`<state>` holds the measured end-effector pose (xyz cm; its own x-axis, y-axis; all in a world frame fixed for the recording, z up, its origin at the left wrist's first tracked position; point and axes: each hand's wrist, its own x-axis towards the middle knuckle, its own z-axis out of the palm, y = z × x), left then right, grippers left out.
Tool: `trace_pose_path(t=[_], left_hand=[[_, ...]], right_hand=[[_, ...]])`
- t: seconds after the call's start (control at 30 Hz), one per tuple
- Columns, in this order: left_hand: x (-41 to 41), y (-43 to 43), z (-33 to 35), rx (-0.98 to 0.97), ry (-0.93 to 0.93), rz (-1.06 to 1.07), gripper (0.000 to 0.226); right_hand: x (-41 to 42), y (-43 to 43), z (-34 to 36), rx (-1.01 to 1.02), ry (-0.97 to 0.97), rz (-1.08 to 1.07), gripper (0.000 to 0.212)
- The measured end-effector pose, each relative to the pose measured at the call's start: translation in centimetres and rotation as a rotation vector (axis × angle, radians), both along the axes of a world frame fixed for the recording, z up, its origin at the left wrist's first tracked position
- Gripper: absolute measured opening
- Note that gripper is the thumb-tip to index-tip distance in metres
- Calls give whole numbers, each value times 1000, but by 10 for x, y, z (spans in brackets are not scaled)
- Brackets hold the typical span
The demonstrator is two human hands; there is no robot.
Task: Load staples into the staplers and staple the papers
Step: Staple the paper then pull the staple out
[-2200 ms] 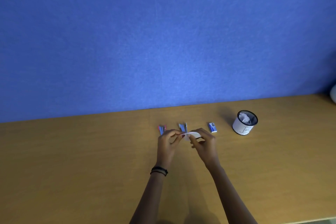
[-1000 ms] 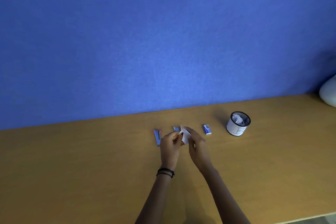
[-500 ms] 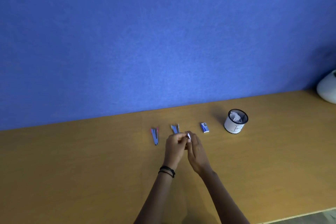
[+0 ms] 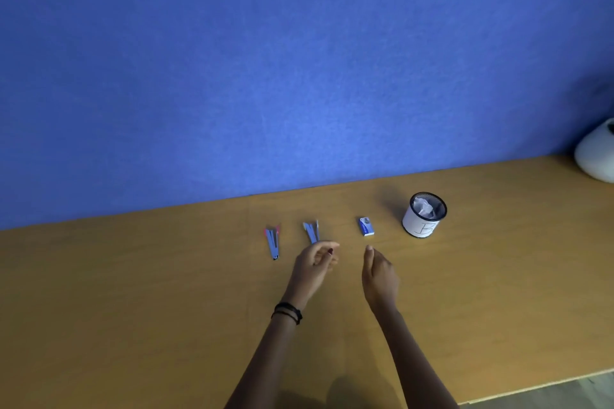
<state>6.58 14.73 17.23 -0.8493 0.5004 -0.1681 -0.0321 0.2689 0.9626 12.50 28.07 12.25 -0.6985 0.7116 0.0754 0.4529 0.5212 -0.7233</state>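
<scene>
Head view shows your left hand (image 4: 315,263) hovering low over the wooden desk (image 4: 133,292), its fingers (image 4: 327,254) loosely curled toward the palm with the thumb stretched forward; nothing shows between them. Your right hand (image 4: 379,272) is seen edge-on, its fingers (image 4: 368,251) held close together and reaching forward almost straight, and nothing shows in them either. The two hands are apart, with bare desk between the fingertips.

Just beyond your left fingertips, nearly touching them, lies the blue stapler (image 4: 311,232), its arms splayed in a narrow V. Further to the left of those fingers lies the red-tipped stapler (image 4: 273,241), also splayed, well clear of your hand. The staple box (image 4: 366,226) sits just beyond your right fingertips, close but not touched.

Past the box, to the right of your right fingers and well apart from them, stands a white cup (image 4: 423,224) with a dark rim, and crumpled paper (image 4: 425,206) sits inside it. No flat sheet shows near either hand.

Black bands (image 4: 287,312) circle your left wrist. A blue wall (image 4: 299,60) rises behind the desk, and a white rounded object (image 4: 596,156) sits at the far right edge.
</scene>
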Motion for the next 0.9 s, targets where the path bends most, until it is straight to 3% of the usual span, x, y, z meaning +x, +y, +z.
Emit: trace_pose_path(t=[0.1,0.23,0.4,0.53,0.67,0.77,0.83,0.9], left_hand=[[-12,-5,-11,-79,-18,-29,22],[-23,-1,-33,-228,-1,-68,22],[-30,15,-61,-442,191,-78,24],[-33,16,-82,-684,203,49,47],[-33,17,-91,-650,249,-12,51],[-30,22,-97,-666,284,-29,50],[-30,27,-101,-692,267,-26,58],[-30,31,-104,-723,228,-46,68]], right_hand=[[-1,23,-3,10,-82,-65,43],[-4,52,-3,50,-106,-50,31],[-11,90,1,31,-75,-109,28],[-19,126,7,-14,-79,-120,40],[-33,161,12,-25,-93,-222,50],[-47,177,17,-87,49,-325,56],[-55,189,20,-123,76,-300,48],[-62,202,19,-119,-79,-238,35]])
